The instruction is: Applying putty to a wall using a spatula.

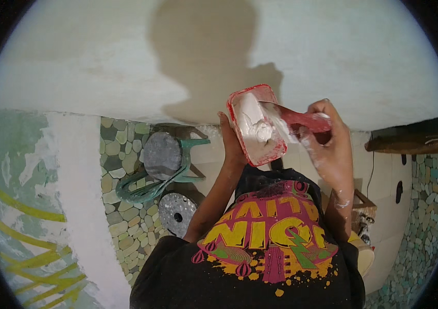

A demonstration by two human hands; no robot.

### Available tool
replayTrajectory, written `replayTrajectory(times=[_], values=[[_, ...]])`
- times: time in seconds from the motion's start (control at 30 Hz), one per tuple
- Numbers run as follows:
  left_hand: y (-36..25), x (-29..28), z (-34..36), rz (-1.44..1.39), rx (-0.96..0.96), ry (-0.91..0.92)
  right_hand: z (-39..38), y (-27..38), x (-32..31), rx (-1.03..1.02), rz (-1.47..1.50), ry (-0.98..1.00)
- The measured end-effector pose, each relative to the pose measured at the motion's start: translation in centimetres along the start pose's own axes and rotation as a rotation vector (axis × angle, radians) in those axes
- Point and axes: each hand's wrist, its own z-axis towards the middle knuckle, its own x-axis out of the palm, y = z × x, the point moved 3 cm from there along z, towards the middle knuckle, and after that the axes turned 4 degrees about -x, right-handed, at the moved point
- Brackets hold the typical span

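My left hand (pixel 233 140) holds a shallow red-rimmed rectangular tub (pixel 235 99) from its left side, tilted in front of my chest. Smooth white putty (pixel 250 121) lies inside it, heaped near the middle. With my right hand (pixel 332 147) I grip a putty knife by its red handle (pixel 311 121). Its blade end reaches into the tub over the putty, and the blade is partly hidden by white paste. Putty is smeared on the fingers and wrist of my right hand.
A pale wall (pixel 342 56) rises just ahead, with my shadow on it. At left are a green chair (pixel 170 170) with a round grey top on it and a speckled disc (pixel 177 213). A cream bucket (pixel 365 256) and a dark wooden ledge (pixel 409 137) are at right.
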Motion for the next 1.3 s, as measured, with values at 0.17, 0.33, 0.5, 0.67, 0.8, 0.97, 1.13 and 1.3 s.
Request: replayTrajectory(times=[0.17, 0.33, 0.5, 0.67, 0.8, 0.97, 1.13, 1.3], values=[[0.9, 0.3, 0.0, 0.082, 0.042, -0.084, -1.4, -1.2, 2.5, -0.026, -0.158, 0.03], [1.2, 0.7, -0.7, 0.118, 0.098, -0.034, -2.4, -2.9, 4.8, -0.045, -0.16, 0.041], [1.4, 1.0, -0.8, 0.113, 0.103, 0.013, -2.5, -4.4, 6.1, -0.089, -0.267, 0.048], [1.4, 0.9, -0.5, 0.168, 0.104, 0.047, -1.3, -5.2, 6.0, -0.067, -0.219, 0.085], [1.2, 0.7, -0.4, 0.237, 0.107, 0.055, -0.9, -5.5, 6.3, -0.024, -0.135, 0.124], [1.4, -0.1, -0.8, 0.276, 0.142, 0.091, -1.4, -6.7, 5.9, 0.004, -0.047, 0.097], [1.9, -1.2, -1.5, 0.365, 0.125, -0.031, -2.4, -8.3, 6.1, 0.067, 0.048, 0.078], [2.0, -1.0, -1.3, 0.215, 0.068, -0.001, -3.1, -8.4, 5.4, 0.142, 0.406, -0.004]])
